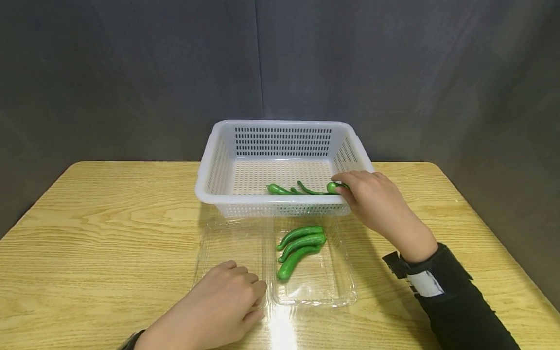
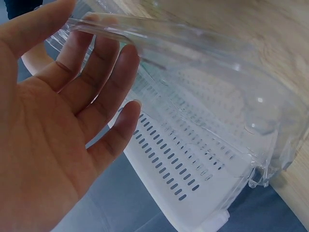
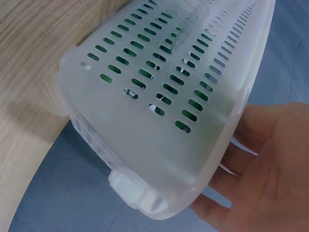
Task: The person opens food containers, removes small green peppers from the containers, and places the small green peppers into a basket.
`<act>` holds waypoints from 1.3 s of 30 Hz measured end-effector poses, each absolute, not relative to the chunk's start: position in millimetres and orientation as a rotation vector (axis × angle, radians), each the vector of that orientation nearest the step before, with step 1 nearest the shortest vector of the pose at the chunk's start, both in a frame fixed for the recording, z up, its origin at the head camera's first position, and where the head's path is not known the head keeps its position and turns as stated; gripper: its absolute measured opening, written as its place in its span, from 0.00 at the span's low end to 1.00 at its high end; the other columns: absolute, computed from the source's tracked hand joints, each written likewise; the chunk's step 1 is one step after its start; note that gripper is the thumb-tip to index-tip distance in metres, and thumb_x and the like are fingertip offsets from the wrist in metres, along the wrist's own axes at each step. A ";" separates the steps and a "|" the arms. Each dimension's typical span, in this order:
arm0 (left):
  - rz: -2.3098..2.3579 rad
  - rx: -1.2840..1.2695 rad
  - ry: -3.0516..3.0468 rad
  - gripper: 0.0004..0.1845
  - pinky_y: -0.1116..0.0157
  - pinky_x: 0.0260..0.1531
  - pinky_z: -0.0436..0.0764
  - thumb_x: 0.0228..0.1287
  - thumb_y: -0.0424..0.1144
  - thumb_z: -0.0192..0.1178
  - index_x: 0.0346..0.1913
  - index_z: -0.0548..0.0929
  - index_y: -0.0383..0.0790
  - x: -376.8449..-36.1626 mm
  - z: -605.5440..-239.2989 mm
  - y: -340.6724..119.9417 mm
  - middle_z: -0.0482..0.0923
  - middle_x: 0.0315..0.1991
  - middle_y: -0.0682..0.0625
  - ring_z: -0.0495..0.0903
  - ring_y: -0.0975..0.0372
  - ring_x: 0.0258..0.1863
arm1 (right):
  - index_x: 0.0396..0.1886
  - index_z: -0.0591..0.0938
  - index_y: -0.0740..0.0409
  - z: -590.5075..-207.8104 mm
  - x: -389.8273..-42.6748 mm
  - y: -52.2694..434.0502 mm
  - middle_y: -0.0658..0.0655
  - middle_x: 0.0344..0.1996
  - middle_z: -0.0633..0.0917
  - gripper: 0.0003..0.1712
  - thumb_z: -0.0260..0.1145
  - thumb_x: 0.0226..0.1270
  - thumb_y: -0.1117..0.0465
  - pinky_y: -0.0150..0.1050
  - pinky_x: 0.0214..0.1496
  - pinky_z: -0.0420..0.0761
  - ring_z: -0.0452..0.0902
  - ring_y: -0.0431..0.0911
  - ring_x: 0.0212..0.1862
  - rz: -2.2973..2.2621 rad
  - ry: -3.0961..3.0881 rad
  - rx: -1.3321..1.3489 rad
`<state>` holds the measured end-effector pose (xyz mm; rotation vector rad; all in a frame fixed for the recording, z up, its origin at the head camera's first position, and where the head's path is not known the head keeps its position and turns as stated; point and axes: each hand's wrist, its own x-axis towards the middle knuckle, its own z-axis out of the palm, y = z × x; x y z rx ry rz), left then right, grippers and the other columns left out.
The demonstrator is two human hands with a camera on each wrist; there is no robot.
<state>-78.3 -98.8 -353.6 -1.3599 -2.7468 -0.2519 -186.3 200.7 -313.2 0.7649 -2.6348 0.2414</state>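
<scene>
Your right fingers [image 1: 345,187] pinching a green pepper [image 1: 334,187] over the white basket [image 1: 218,160] rim, your left hand [image 1: 223,301] flat, fingers relaxed, on the clear tray [image 1: 341,287], three peppers [image 1: 301,249] inside, no legible writing.

left hand [image 2: 58,125] fingers flat on clear tray [image 2: 217,72], basket [image 2: 183,169] behind.

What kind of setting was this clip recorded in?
Probably a staged recording setup rather than a kitchen: a bare wooden table stands before a plain dark fabric backdrop, and on it are only a white slotted basket, a clear plastic tray and green peppers.
</scene>
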 end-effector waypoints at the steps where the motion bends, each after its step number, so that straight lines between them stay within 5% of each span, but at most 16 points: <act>1: -0.252 -1.360 -2.747 0.19 0.70 0.28 0.62 0.58 0.42 0.65 0.18 0.65 0.52 -78.3 -353.7 -98.7 0.57 0.16 0.63 0.57 0.69 0.18 | 0.49 0.83 0.62 -313.2 -186.3 200.7 0.60 0.42 0.87 0.11 0.66 0.68 0.64 0.54 0.44 0.78 0.83 0.55 0.44 0.241 -2.636 0.763; 22: -0.252 -1.360 -2.757 0.19 0.70 0.28 0.62 0.59 0.43 0.66 0.18 0.66 0.52 -78.4 -353.2 -98.7 0.57 0.16 0.63 0.57 0.69 0.18 | 0.48 0.84 0.61 -311.5 -184.8 199.8 0.58 0.39 0.86 0.11 0.66 0.69 0.62 0.52 0.42 0.78 0.82 0.54 0.39 0.258 -2.629 0.762; 39: -0.242 -1.356 -2.762 0.19 0.70 0.27 0.62 0.58 0.42 0.65 0.18 0.66 0.52 -77.7 -352.7 -98.6 0.57 0.16 0.63 0.57 0.69 0.18 | 0.50 0.83 0.63 -303.8 -177.9 196.5 0.61 0.46 0.85 0.15 0.67 0.68 0.59 0.54 0.47 0.78 0.82 0.57 0.43 0.253 -2.593 0.779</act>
